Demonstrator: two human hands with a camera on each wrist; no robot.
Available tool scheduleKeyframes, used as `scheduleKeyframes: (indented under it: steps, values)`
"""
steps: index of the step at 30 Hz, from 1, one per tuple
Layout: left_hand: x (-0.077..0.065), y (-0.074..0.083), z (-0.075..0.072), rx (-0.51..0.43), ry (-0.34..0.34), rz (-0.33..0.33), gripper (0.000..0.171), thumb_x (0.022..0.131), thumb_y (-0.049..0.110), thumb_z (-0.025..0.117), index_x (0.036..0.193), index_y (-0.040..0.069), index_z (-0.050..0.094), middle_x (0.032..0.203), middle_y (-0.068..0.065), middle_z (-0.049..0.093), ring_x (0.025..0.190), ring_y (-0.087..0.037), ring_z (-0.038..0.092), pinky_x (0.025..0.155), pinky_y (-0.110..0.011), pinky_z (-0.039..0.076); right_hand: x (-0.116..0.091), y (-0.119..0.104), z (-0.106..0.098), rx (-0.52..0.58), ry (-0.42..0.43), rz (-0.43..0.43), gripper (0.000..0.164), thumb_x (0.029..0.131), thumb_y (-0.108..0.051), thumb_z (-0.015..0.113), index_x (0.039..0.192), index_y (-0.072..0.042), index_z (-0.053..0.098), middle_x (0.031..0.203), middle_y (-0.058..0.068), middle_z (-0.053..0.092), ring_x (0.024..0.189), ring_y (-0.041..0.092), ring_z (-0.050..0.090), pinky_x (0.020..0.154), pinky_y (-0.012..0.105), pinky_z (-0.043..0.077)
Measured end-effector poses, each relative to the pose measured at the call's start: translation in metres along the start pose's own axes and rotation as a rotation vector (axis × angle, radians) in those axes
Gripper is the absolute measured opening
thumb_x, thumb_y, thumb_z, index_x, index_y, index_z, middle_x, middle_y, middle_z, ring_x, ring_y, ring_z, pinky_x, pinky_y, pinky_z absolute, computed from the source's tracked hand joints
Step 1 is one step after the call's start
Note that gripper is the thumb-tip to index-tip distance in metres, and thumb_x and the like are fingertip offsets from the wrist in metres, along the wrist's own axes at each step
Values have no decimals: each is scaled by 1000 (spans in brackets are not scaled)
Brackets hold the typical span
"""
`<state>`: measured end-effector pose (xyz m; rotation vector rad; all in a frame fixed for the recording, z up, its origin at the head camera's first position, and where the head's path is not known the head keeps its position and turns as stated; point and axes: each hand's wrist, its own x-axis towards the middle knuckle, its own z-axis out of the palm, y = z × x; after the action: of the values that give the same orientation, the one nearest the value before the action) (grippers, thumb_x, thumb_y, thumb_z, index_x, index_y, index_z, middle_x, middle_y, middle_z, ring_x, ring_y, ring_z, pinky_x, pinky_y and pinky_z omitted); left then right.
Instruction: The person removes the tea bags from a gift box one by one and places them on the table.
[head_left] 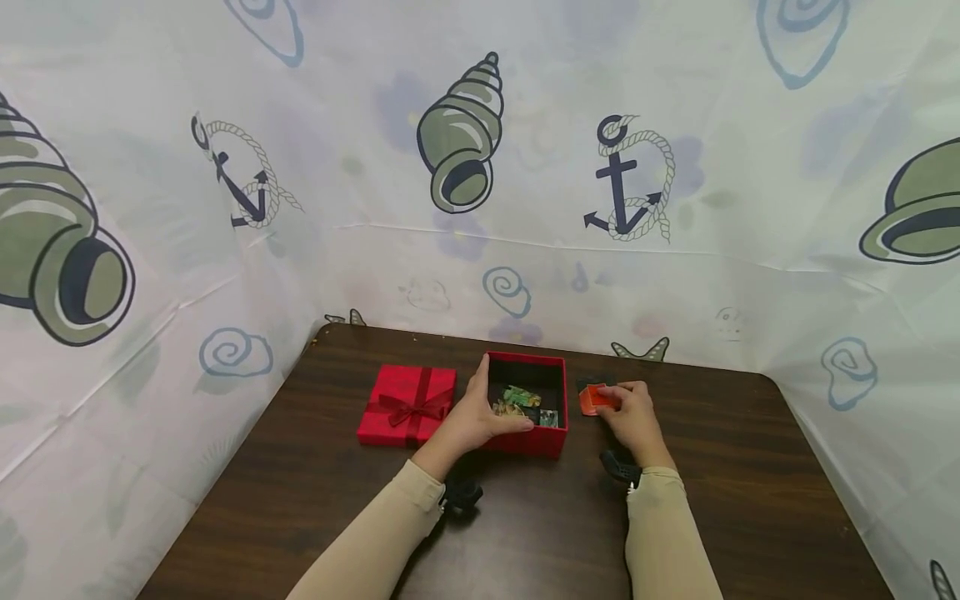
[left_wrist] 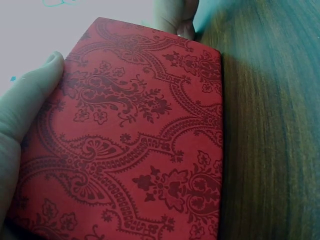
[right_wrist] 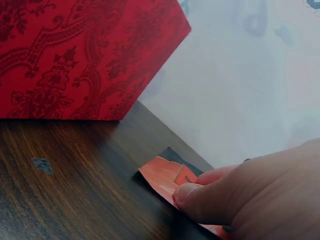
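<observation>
Left hand grips red gift box by a corner; right hand pinches orange packet beside it. Probably pick-up step; next calls for secure lift.

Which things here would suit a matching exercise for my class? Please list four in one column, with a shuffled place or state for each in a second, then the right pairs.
Column one
1. lid
2. box
3. orange item
4. left hand

Column two
A. between the thumb and fingers of the right hand
B. against the box's near left corner
C. topped with a bow
D. open, small items inside

Pairs: 1-C, 2-D, 3-A, 4-B
</observation>
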<state>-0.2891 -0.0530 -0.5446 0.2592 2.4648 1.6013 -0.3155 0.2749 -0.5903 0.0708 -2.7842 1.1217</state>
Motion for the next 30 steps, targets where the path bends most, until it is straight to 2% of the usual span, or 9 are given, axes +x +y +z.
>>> scheduleKeyframes:
  steps: [7,16,24,30]
  values:
    - [1,-3,0,-15,0,5,139,80,48,96,176,36,-4,183,-11,14,166,-41,24,124,-72,38,-2,-4,1,-32,16,27,39,97,-15,83,131,2,76,139,25,43,127,46,40,105,60,41]
    - [1,-3,1,-21,-1,13,140,80,47,96,176,36,-4,184,-8,13,167,-39,22,125,-71,37,0,-5,3,-88,0,32,42,97,-18,84,135,-2,76,123,21,53,113,40,49,92,49,44]
    - [1,-2,0,-11,0,14,140,79,49,96,176,36,-4,184,-9,13,167,-39,23,125,-70,37,-1,-4,0,-13,-6,47,39,98,-17,83,133,-3,74,125,23,52,116,41,46,94,51,44]
    - [2,-4,-1,-12,-3,15,141,78,52,96,176,38,-4,184,-9,14,166,-40,24,125,-71,38,-2,-3,-1,-7,-1,24,35,98,-14,82,130,-1,76,120,23,56,109,38,48,88,46,42]
